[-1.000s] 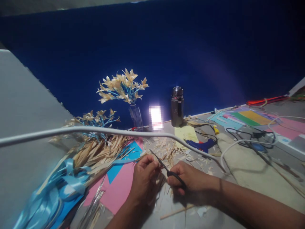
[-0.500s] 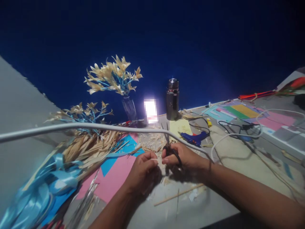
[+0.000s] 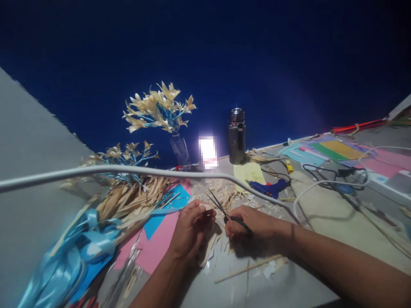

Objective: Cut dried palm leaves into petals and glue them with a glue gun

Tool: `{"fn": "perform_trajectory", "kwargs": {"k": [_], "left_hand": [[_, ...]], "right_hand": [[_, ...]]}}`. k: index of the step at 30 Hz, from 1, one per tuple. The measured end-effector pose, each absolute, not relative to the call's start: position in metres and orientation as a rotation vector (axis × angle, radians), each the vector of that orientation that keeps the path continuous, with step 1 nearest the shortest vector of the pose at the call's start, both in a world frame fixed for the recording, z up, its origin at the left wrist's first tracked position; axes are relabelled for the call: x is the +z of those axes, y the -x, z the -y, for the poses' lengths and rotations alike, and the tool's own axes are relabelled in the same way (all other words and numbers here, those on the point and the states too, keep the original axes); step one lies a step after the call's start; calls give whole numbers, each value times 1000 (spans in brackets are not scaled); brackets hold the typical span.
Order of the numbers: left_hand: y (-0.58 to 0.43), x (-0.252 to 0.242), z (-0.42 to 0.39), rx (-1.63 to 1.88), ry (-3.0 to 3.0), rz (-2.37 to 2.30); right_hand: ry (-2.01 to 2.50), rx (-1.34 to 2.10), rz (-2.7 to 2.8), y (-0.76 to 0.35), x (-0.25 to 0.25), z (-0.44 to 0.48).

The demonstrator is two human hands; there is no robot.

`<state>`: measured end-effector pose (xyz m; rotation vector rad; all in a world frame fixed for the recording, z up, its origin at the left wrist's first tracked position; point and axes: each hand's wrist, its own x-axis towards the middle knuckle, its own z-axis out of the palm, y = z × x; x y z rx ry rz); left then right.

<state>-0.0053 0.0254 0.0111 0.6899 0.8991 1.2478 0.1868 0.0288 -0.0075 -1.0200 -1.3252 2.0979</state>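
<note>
My right hand (image 3: 253,222) grips black-handled scissors (image 3: 221,208), whose blades are spread apart and point up-left. My left hand (image 3: 191,229) is closed in a pinch on a pale dried leaf strip (image 3: 208,248), holding its top end at the scissor blades. The strip hangs down past my left palm. Both hands hover over the grey table (image 3: 282,286), just in front of a scatter of straw-coloured offcuts (image 3: 224,194).
A white cable (image 3: 128,172) arcs across in front of me. A heap of dried leaves (image 3: 135,203), blue ribbon (image 3: 70,252) and pink paper (image 3: 160,248) lie left. Behind are a vase of paper flowers (image 3: 160,107), a metal flask (image 3: 236,136) and a blue glue gun (image 3: 268,188).
The scissors swung from upright back to an up-left slant with blades apart. My left hand shifted slightly, still pinching the strip. The view tilted a little.
</note>
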Motion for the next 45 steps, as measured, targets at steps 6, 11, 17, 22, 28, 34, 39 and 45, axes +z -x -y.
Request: {"fn": "perform_trajectory", "kwargs": {"k": [6,11,17,22,28,34,39,45], "left_hand": [[6,8,-26,1280,-683,-890],[6,7,-26,1277,-646,-891],[7,9,-26,1253,-676,-882],[9,11,-25,1229,-705,-858],[10,14,-25,1222,-766,-875],[8,13,-24,1252,-726,-940],[4,16,-22,1282,-721,-979],[0,16,-19,1304,-689,-993]], "right_hand": [[1070,2029,1637,-189,1,-28],[1127,2050,1663,-191,3,-32],[1178,2012,1701,-190,7,-32],[1116,1998,1764,-193,10,-33],[1064,2004,1792,-196,11,-36],[1061,1938,1844,-198,7,-40],[1122,1839,1880,-201,-2,-41],[1150,1886,1777,-198,4,-37]]}}
